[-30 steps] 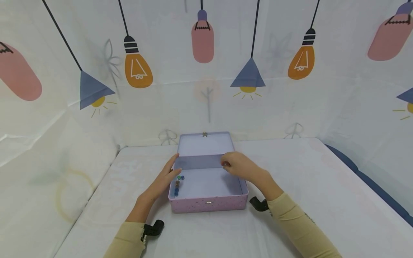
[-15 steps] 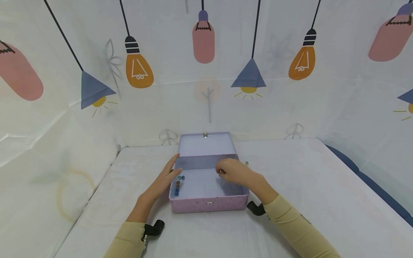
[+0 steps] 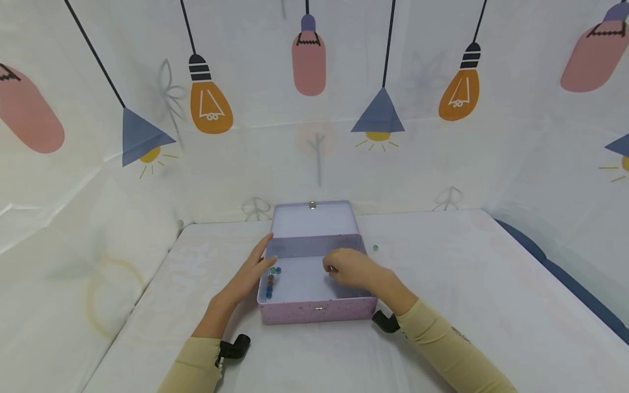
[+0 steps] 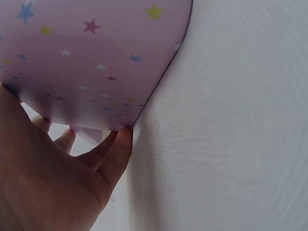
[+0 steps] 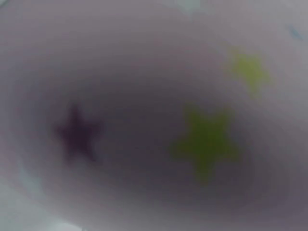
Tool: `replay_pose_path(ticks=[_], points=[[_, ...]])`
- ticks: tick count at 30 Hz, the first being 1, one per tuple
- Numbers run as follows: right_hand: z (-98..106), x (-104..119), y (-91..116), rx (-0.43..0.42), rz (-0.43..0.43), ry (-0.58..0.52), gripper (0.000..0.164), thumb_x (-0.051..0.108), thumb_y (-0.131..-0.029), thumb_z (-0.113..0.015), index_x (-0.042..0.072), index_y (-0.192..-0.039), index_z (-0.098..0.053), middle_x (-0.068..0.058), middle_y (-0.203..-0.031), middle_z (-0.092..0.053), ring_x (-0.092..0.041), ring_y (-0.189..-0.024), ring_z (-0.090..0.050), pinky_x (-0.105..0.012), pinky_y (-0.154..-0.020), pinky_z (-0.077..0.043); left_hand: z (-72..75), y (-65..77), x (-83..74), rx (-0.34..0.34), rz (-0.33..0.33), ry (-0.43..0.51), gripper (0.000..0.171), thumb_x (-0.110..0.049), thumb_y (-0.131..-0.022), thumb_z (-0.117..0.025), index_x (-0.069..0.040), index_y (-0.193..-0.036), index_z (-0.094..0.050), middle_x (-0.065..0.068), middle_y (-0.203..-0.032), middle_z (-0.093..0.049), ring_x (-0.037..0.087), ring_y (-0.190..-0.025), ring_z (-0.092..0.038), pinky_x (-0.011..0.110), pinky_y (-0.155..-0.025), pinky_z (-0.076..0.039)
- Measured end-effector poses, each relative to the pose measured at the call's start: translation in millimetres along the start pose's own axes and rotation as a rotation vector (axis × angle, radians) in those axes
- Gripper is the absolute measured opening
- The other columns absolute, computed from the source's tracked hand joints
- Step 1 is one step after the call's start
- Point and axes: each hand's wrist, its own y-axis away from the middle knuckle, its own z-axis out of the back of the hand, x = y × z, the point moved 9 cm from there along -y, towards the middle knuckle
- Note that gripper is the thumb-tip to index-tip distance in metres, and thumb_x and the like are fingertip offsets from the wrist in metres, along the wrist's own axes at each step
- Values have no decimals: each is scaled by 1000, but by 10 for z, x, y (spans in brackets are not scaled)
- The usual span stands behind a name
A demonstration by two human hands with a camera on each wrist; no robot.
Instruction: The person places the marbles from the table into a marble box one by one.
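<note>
An open pink tin box (image 3: 316, 312) with a lilac inside and a star pattern stands on the table. Several small marbles (image 3: 270, 279) in green, brown and blue lie along its left inner wall. My left hand (image 3: 249, 274) holds the box at its back left, thumb over the rim; in the left wrist view the fingers (image 4: 120, 151) reach round the far edge of the starred wall. Over the right half of the box, my right hand (image 3: 356, 268) pinches what looks like a marble, mostly hidden by curled fingers. The right wrist view shows only the blurred starred wall.
A single greenish marble (image 3: 375, 248) lies on the white-covered table (image 3: 442, 262), right of the box. Its raised lid (image 3: 314, 219) leans back behind the opening. A curtain printed with lamps (image 3: 314, 153) hangs beyond the table.
My right hand has moved left and toward me, from the box's back right corner to over its inside. The loose marble on the right has come into view. My left hand stays put.
</note>
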Motion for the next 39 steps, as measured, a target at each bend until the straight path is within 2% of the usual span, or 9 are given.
replay_pose_path(ticks=[4, 6, 14, 21, 27, 33, 39], points=[[-55, 27, 16, 45, 4, 18, 10, 5, -91, -66, 12, -88, -72, 4, -84, -69, -7, -72, -54, -24, -66, -50, -5, -93, 206, -20, -10, -5, 69, -33, -105, -43, -25, -161, -5, 5, -170, -1, 32, -157, 3, 59, -125, -5], [-88, 22, 31, 71, -7, 23, 11, 4, -90, -66, 13, -85, -71, 6, -81, -67, -7, -69, -52, -23, -63, -47, -4, -104, 241, -29, -19, -5, 68, -34, -105, -43, -27, -161, -6, 3, -170, -2, 31, -157, 2, 59, -125, -6], [-120, 6, 55, 77, -22, 17, 13, 6, -90, -67, 13, -80, -70, 8, -74, -61, -7, -64, -46, -21, -58, -42, -4, -96, 257, -38, -28, -10, 67, -35, -105, -43, -26, -161, -7, 1, -170, -3, 30, -157, 1, 59, -126, -6], [-104, 6, 48, 68, -6, -3, 10, 9, -92, -65, 12, -86, -72, 6, -79, -67, -6, -65, -49, -22, -60, -46, -3, -111, 260, -39, -37, 0, 66, -34, -105, -42, -26, -161, -8, 2, -170, -3, 31, -157, 2, 61, -125, -5], [-6, -7, 45, 33, 30, -100, 12, 9, -94, -63, 10, -99, -74, 3, -89, -72, -6, -72, -54, -22, -67, -50, -19, -111, 241, -31, -43, 13, 67, -34, -105, -43, -27, -161, -8, 2, -169, -3, 30, -157, 1, 62, -125, -6], [145, -93, 57, 12, 17, -208, 19, 8, -97, -57, 7, -106, -73, -1, -96, -73, -7, -76, -58, -24, -70, -52, -20, -104, 205, -31, -47, 18, 67, -32, -105, -44, -26, -161, -8, 0, -169, -3, 28, -157, 1, 60, -125, -7], [388, -283, 100, -79, -31, -212, 20, 8, -96, -57, 7, -108, -73, -1, -101, -73, -9, -86, -62, -27, -76, -54, -15, -100, 203, -32, -54, 6, 66, -32, -105, -42, -26, -161, -8, 2, -169, -3, 30, -157, 2, 61, -125, -7]])
